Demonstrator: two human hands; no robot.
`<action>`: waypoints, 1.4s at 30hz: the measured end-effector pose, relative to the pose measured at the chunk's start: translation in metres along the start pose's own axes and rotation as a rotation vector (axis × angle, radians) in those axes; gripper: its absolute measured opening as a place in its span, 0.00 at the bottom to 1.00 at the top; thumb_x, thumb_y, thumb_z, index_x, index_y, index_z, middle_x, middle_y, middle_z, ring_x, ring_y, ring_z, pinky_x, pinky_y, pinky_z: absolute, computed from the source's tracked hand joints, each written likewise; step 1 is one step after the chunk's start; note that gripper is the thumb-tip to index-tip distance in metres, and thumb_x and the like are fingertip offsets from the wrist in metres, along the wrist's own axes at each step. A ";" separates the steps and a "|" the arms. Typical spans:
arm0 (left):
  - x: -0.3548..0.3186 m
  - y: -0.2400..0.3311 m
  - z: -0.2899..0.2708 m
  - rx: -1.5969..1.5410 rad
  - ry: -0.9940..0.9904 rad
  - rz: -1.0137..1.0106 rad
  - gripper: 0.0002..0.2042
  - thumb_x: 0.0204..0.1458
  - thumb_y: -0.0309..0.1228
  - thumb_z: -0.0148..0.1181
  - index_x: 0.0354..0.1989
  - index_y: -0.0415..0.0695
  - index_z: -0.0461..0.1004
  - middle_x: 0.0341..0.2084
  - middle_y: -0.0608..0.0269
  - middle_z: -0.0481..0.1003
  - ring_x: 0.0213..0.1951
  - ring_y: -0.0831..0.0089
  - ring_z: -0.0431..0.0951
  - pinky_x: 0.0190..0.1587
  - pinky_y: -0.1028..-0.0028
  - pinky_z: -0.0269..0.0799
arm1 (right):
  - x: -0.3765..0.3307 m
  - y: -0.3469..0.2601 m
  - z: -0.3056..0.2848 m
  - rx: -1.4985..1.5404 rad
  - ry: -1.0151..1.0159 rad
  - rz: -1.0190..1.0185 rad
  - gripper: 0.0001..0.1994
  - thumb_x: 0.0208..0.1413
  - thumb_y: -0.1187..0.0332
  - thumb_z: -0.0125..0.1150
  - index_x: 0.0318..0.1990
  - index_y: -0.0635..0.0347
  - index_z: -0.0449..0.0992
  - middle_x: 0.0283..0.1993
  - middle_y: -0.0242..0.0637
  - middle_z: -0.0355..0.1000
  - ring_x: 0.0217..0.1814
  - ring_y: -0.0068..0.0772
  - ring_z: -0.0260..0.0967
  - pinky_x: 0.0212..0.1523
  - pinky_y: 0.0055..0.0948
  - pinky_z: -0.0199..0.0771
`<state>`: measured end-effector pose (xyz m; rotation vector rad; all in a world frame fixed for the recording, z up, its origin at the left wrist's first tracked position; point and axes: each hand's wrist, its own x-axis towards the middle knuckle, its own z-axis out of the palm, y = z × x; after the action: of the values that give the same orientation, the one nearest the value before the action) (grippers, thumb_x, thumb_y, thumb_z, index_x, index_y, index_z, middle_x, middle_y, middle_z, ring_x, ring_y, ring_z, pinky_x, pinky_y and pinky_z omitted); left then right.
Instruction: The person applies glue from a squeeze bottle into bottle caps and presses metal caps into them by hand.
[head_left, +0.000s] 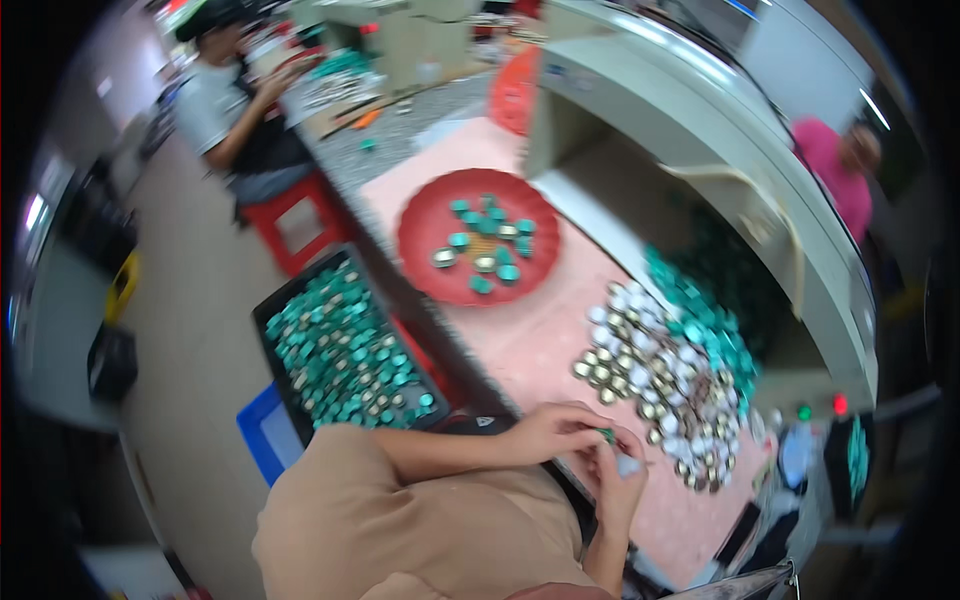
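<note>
Pinching a tiny green piece (607, 435) between their fingertips, the left hand (556, 430) and right hand (622, 478) meet at the near edge of the pink table (490, 340); fingers hide too much to tell which way it points or its long side runs. From there, a heap of white, gold and green caps (640, 350) sits near two o'clock, a full black tray (430, 385) at ten, a red plate (425, 225) at eleven. Past the heap, a big grey box (660, 105) blocks one o'clock.

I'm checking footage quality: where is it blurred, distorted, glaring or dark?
Head view: the pale cabinet bows in the fisheye, glare along its top, deep shadow inside; the co-worker at upper left is blurred; the small green piece at the fingers is too soft for detail.
</note>
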<state>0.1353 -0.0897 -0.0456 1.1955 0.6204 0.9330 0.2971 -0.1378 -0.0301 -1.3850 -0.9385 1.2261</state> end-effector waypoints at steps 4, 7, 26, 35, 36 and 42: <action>0.006 0.003 0.001 0.040 -0.043 0.025 0.15 0.57 0.27 0.55 0.53 0.45 0.74 0.45 0.60 0.74 0.49 0.72 0.72 0.52 0.73 0.67 | 0.003 0.007 0.003 0.124 0.015 -0.015 0.12 0.57 0.71 0.58 0.46 0.64 0.67 0.30 0.30 0.69 0.24 0.14 0.61 0.24 0.12 0.61; 0.002 -0.006 -0.007 0.073 -0.016 0.045 0.16 0.57 0.27 0.54 0.54 0.46 0.73 0.44 0.60 0.74 0.48 0.71 0.72 0.52 0.73 0.67 | 0.012 0.022 0.010 0.128 0.018 -0.104 0.12 0.57 0.72 0.58 0.46 0.64 0.66 0.29 0.30 0.68 0.25 0.16 0.60 0.25 0.16 0.62; 0.001 0.002 -0.014 0.312 0.022 0.238 0.15 0.57 0.28 0.56 0.53 0.44 0.72 0.38 0.60 0.73 0.43 0.67 0.72 0.48 0.71 0.68 | 0.016 0.032 0.003 0.158 -0.061 -0.102 0.20 0.56 0.57 0.61 0.46 0.66 0.68 0.32 0.36 0.70 0.28 0.22 0.66 0.30 0.20 0.70; 0.015 0.093 -0.148 1.378 0.787 0.386 0.14 0.46 0.23 0.61 0.43 0.44 0.75 0.39 0.56 0.71 0.44 0.59 0.70 0.47 0.64 0.64 | 0.012 0.017 -0.018 0.074 -0.219 -0.020 0.20 0.58 0.66 0.57 0.54 0.65 0.62 0.40 0.41 0.72 0.24 0.22 0.69 0.19 0.18 0.66; 0.021 0.095 -0.148 1.448 0.787 0.406 0.14 0.46 0.23 0.61 0.44 0.45 0.75 0.39 0.57 0.71 0.44 0.60 0.70 0.48 0.64 0.62 | 0.014 0.017 -0.020 0.064 -0.213 -0.054 0.20 0.55 0.74 0.57 0.54 0.65 0.60 0.40 0.40 0.73 0.27 0.21 0.68 0.23 0.18 0.68; 0.108 0.081 -0.084 1.246 0.382 0.576 0.12 0.47 0.27 0.62 0.42 0.48 0.77 0.37 0.62 0.73 0.44 0.64 0.70 0.49 0.64 0.59 | 0.018 0.019 -0.012 -0.126 -0.124 -0.258 0.18 0.53 0.75 0.61 0.47 0.62 0.59 0.40 0.39 0.74 0.36 0.21 0.70 0.34 0.19 0.71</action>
<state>0.0987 0.0521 0.0156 2.4128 1.2942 1.3086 0.3110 -0.1258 -0.0525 -1.2496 -1.2583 1.0799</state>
